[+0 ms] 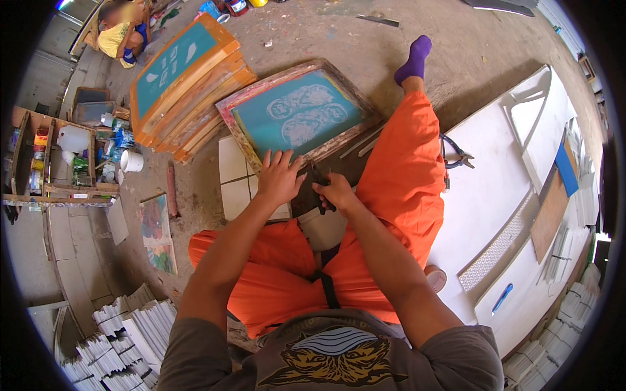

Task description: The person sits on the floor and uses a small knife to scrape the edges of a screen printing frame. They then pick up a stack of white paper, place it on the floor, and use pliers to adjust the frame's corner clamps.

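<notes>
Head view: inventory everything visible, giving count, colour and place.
Framed screen: 1, teal, upper centre
Frame stack: 1, orange, upper left
Tiles: several, whitish, centre left
Bucket: 1, white, left
Shelf: 1, brown, far left
Containers: many, mixed, on shelf
Painted sheet: 1, multicoloured, left
Rod: 1, reddish, left
Flat stacks: many, white, lower corners
Boards: several, mostly white, right
Pliers: 1, dark, right of centre
Tape roll: 1, tan, lower right
Pen-like object: 1, blue, lower right
Blue strip: 1, blue, right
Person: 1, yellow top, upper left
Own trousers: 1 pair, orange, centre
Sock: 1, purple, upper right
Shirt: 1, grey, bottom
Left grip: 1, bare, centre, over screen's edge
Right grip: 1, bare, centre, holding dark tool
</notes>
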Motion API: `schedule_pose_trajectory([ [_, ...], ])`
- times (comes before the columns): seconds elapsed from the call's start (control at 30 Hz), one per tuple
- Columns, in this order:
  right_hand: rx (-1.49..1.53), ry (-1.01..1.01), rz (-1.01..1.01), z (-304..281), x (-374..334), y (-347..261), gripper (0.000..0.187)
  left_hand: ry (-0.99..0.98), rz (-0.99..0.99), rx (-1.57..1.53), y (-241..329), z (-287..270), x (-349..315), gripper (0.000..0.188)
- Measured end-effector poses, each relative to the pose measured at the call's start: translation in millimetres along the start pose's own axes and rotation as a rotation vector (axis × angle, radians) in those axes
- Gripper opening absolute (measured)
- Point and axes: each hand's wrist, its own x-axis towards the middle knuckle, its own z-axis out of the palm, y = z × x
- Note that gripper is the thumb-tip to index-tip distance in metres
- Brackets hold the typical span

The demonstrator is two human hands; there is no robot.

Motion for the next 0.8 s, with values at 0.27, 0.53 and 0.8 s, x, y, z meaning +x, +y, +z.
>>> schedule_pose_trajectory([
  [0.27,-0.013,0.0,-0.047,-2,12,15,0.025,0.199,0.043,-0.077,4,12,-22,0.038],
  [0.53,-0.051,0.018,-0.046,0,3,4,0.025,0.389,-0.183,-0.07,0,31,-1,0.01],
  [0.8,-0.067,-0.015,0.004,-3,4,5,0.025,0.212,-0.089,0.151,-1,24,16,0.01],
])
